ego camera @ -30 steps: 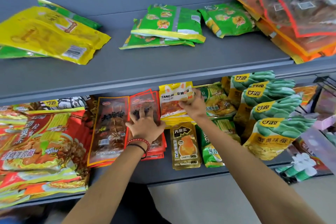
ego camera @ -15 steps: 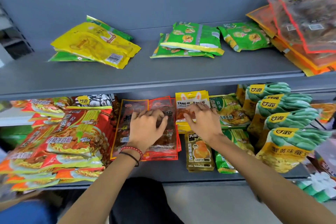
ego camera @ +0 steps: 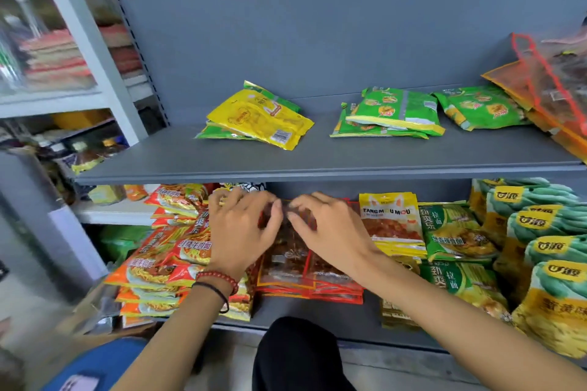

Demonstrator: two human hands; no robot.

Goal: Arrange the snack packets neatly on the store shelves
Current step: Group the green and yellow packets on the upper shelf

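On the lower shelf, my left hand and my right hand sit side by side on a stack of red-edged clear packets. The fingers of both hands curl over the stack's far top edge and pinch it. To the right of the stack, a yellow "TANG MOU MOU" packet stands free of my hands. Orange noodle packets are piled at the left, and part of that pile lies under my left wrist.
Green noodle packets and big green-yellow bags fill the lower shelf's right side. The upper shelf holds a yellow packet, green packets and orange-edged packets at the far right. Another rack stands at the left.
My right hand left the yellow packet and moved left onto the red-edged stack beside my left hand. Both hands slid to the stack's top edge. The view swung left and up.
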